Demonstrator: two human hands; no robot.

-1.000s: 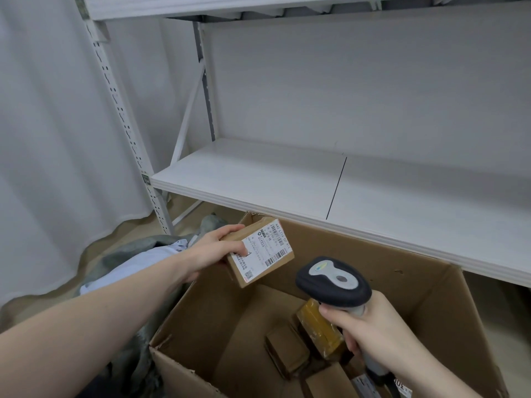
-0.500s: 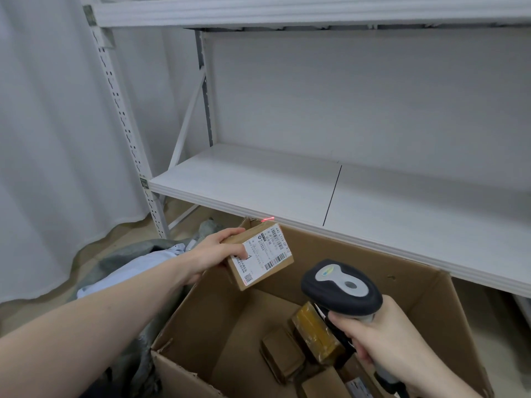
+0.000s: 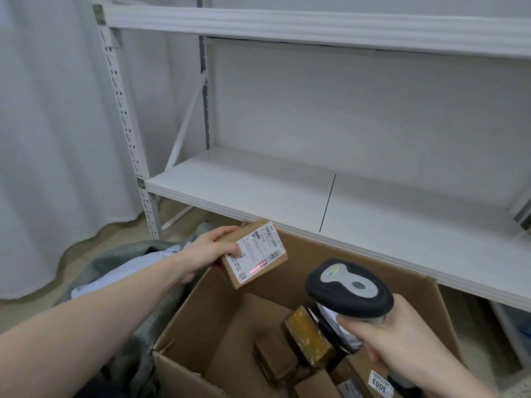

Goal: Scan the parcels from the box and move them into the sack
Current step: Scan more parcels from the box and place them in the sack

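2 shelves: white boards of a metal rack (image 3: pixel 287 191) behind the box, upper (image 3: pixel 316 30) and lower, bare tops, a dark seam across the lower board.
Upright: perforated white post (image 3: pixel 123 116) at the rack's left, diagonal brace beside it.
Room: pale curtain (image 3: pixel 43 124) hanging at left, beige floor (image 3: pixel 83 248) under its hem.
Box: open brown cardboard box (image 3: pixel 201 317) on the floor in front of the lower shelf, flaps up.
Box contents: several small brown parcels lying at the bottom, among them 1 wrapped in yellowish tape (image 3: pixel 309 334) and 1 plain carton (image 3: pixel 273 357); white tag reading 3003 (image 3: pixel 380 382) near the bottom edge.
Sack: grey-green sack (image 3: pixel 115 259) on the floor left of the box, mouth open, pale blue-white packages (image 3: pixel 120 272) inside.
Parcel: small brown parcel (image 3: pixel 254 254) held above the box's left rear corner, white label up, red scan line across its barcode.
Left hand (image 3: pixel 209 251): fingers and thumb curled round the parcel's left end.
Right hand (image 3: pixel 402 340): wrapped round the handle of a black and grey scanner (image 3: pixel 349 288), head aimed toward the parcel, over the box's right side.
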